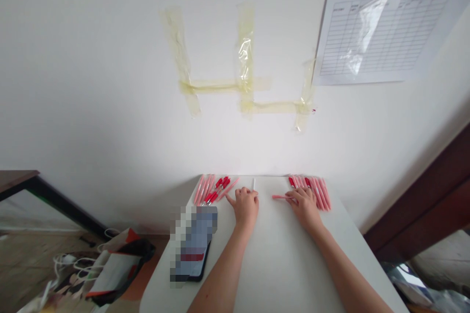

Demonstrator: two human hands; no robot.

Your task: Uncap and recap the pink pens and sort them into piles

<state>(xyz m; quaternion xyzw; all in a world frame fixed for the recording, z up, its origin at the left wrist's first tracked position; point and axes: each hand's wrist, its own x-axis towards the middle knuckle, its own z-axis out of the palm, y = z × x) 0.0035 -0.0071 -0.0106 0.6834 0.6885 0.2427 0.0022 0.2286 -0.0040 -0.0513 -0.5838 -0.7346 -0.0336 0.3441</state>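
Observation:
My right hand [305, 204] is closed on a slim pink pen barrel [279, 197] that points left, held low over the white table. To its left, my left hand [246, 207] has its thumb and forefinger together at the lower end of a thin white stick [253, 184], which looks like a pen refill; the little finger sticks out sideways. Beside that hand lie red pen parts with silvery tips [211, 197] and a loose pink barrel [228, 189]. A row of pink pens [321, 193], with some red parts among them, lies partly behind my right hand.
More pink barrels [203, 190] lie at the table's far left corner. A phone [198, 244], partly blurred out, rests on the left side of the white table [279, 264]. The wall [128, 83] rises directly behind. Bags and cables [113, 269] are on the floor at left.

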